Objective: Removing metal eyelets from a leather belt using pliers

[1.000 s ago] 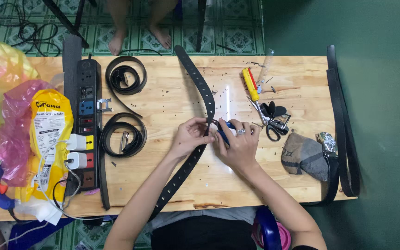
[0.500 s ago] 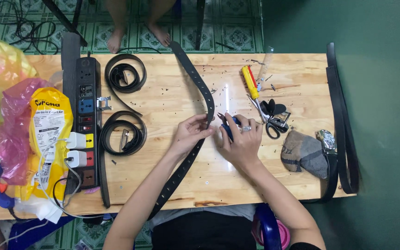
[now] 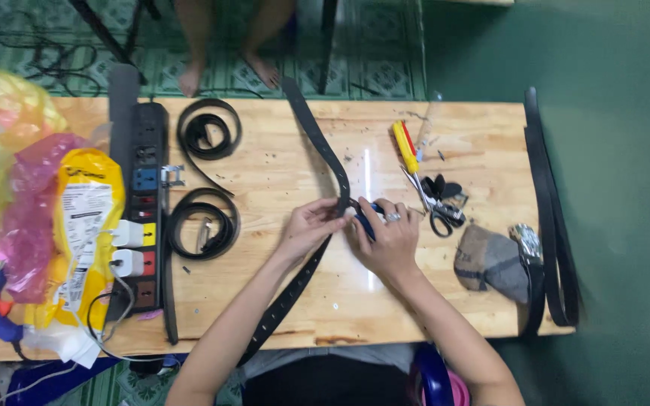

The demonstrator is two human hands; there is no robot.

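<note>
Long black belt (image 3: 317,139) runs diagonally across the wooden worktop (image 3: 287,169), 12 o'clock edge down to 7 o'clock, laid flat so its mid-length sits under both hands; left hand (image 3: 308,225) fingers pinch the strap to steady it; right hand (image 3: 391,239) at 3 o'clock of it, fingers curled tight round a blue-handled tool (image 3: 365,219) held against the strap; scissors (image 3: 439,207) and yellow screwdriver (image 3: 405,147) within reach at 2 o'clock; coiled belts (image 3: 206,225) parked at 9 o'clock.

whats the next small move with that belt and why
Probably press the blue tool down into the belt. The right hand holds its tip on the strap, and the left hand pins the belt flat beside it.
</note>
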